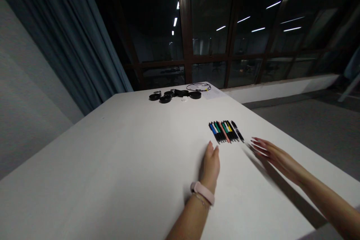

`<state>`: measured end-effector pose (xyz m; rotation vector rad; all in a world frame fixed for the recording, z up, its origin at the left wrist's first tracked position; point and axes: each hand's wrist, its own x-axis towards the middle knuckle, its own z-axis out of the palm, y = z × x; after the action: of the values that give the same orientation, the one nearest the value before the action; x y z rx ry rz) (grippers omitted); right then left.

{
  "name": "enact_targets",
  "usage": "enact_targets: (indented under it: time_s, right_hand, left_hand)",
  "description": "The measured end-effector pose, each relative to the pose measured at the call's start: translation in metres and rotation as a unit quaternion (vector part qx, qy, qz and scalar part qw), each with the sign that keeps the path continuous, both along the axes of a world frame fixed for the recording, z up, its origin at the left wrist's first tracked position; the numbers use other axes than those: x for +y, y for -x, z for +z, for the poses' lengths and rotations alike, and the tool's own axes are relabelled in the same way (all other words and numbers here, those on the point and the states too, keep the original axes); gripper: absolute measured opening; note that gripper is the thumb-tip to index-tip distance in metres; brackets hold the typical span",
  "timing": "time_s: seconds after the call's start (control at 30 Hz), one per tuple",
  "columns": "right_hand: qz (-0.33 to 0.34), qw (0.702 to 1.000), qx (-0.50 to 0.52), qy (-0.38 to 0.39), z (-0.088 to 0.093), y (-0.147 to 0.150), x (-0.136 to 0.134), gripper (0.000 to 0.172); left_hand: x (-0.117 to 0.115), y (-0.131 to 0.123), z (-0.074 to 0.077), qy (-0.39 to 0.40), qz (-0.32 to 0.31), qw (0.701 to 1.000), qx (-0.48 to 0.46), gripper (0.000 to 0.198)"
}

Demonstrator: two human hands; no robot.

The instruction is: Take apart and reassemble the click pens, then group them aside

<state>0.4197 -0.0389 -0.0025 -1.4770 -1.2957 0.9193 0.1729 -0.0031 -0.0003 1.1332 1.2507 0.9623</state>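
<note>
Several pens (pixel 223 132) lie side by side in a row on the white table, with blue, green, white, pink and yellow barrels among them. One black pen (pixel 237 131) rests at the row's right end, slightly apart from the others. My left hand (pixel 210 163), with a pink band at its wrist, is just below the row's left end, fingers stretched forward and nothing visible in them. To the right of the black pen, my right hand (pixel 271 155) is held above the table, its fingers extended and apart, holding nothing. Neither hand appears to touch a pen.
At the table's far end sit several black rolls (pixel 165 99), a small white item (pixel 185 99) and a looped black cable (pixel 199 87) by a sheet of paper (pixel 215 93). The table's right edge runs beneath my right forearm. A blue curtain (pixel 70 26) hangs left of dark windows.
</note>
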Motion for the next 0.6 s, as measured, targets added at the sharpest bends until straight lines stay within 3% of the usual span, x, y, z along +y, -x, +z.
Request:
enact_targets:
  time_s: [0.13, 0.3, 0.47, 0.6]
  right_hand:
    - [-0.036, 0.997, 0.038, 0.053, 0.008, -0.009, 0.064, 0.041]
    - [-0.066, 0.994, 0.047, 0.073, 0.002, 0.014, 0.121, 0.039]
    - [-0.059, 0.993, 0.074, 0.074, -0.008, 0.057, 0.146, 0.051]
    - [-0.043, 0.987, 0.132, 0.076, -0.012, 0.090, 0.144, 0.050]
  left_hand:
    - [0.049, 0.007, 0.006, 0.026, 0.029, 0.998, -0.047, 0.047]
    - [0.086, -0.007, 0.008, 0.061, 0.009, 0.995, -0.073, 0.039]
    - [0.106, -0.017, 0.011, 0.079, -0.048, 0.993, -0.070, 0.031]
    - [0.114, -0.014, 0.009, 0.076, -0.063, 0.995, -0.025, 0.038]
